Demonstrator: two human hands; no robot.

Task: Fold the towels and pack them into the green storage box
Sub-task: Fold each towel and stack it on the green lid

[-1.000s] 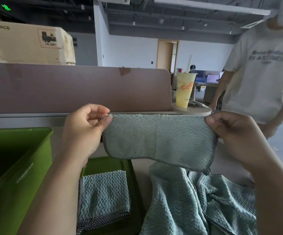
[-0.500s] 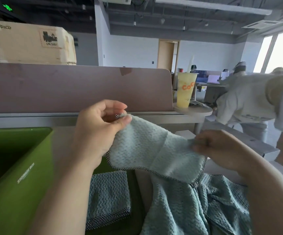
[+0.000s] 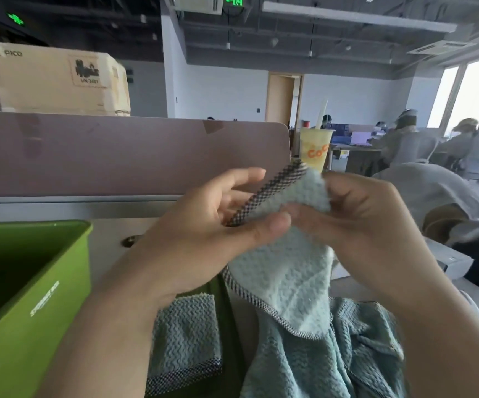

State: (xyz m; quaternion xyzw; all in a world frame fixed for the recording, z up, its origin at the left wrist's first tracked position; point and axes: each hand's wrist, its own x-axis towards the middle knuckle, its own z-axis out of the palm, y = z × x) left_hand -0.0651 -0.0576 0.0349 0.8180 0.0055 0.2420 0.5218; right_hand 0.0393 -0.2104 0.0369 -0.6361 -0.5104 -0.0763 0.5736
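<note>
Towel (image 3: pixel 293 282), stretched wide between your hands a second ago, is now doubled: you've brought its two ends together at the centre of view, and it hangs over the unfolded heap (image 3: pixel 333 369) at 5 o'clock. Your right hand (image 3: pixel 370 225) pinches the joined corners; your left hand (image 3: pixel 204 239) nips the checked hem under its thumb, fingers spread. That looks like one fold made; the green storage box (image 3: pixel 46 282) waits at 8 o'clock.

Cardboard box (image 3: pixel 54 79) reads PICO and UN 3481; yellow cup (image 3: pixel 315 150) reads CoC.
</note>
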